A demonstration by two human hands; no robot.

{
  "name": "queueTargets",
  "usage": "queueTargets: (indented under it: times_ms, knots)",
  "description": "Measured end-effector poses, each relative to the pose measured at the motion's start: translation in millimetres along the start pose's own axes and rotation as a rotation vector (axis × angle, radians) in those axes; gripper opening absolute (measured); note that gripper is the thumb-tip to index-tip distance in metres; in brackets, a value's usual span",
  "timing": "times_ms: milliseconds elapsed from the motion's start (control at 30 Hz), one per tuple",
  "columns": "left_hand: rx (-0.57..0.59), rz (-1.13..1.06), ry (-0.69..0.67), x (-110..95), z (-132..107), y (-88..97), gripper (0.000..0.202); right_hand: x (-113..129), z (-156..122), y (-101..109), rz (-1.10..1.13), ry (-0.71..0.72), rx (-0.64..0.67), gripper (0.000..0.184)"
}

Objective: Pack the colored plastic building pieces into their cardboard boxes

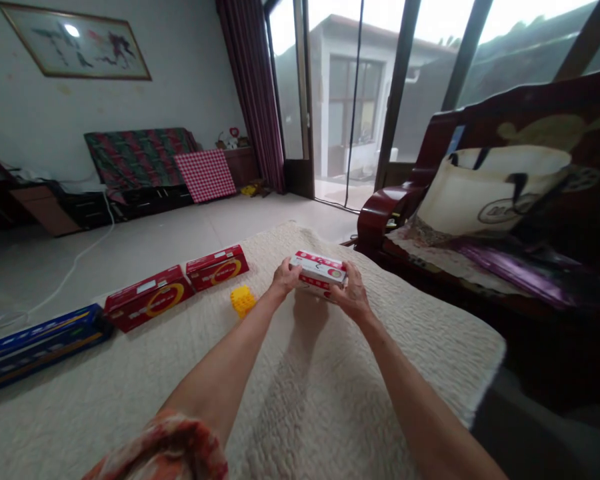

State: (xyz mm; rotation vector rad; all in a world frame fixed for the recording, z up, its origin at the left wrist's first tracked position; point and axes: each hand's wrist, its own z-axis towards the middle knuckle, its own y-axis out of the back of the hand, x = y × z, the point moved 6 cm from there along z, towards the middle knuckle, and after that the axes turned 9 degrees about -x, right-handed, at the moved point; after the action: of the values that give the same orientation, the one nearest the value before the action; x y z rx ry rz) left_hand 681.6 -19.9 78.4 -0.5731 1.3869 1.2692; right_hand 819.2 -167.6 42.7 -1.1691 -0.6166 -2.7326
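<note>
My left hand (285,277) grips the left end of a white-and-red cardboard box (319,265), with the thumb on its near side. At the other end my right hand (351,291) is closed around the corner. The box is held level at the far part of a cream quilted cover (300,373), casting a shadow towards me. Whether its underside touches the cover, I cannot tell. A small yellow textured object (242,301) lies left of the box, close to my left forearm.
Left, in a row, stand two red boxes (150,297) and a long blue box (43,343). A dark wooden sofa (393,203) on the right bears a cream bag (500,187) and a purple package (517,270). A white cable (90,247) runs along the floor.
</note>
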Motion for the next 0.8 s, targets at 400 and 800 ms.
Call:
queueTargets:
  times_ms: [400,800]
  knots:
    - [-0.449,0.211,-0.032,25.3,-205.9,232.8,0.050,191.4,-134.7,-12.8,0.373,0.161,0.383,0.050]
    - [-0.496,0.085,0.159,99.3,-275.7,300.8,0.063,223.8,-207.4,-85.7,0.382,0.003,0.829,0.074]
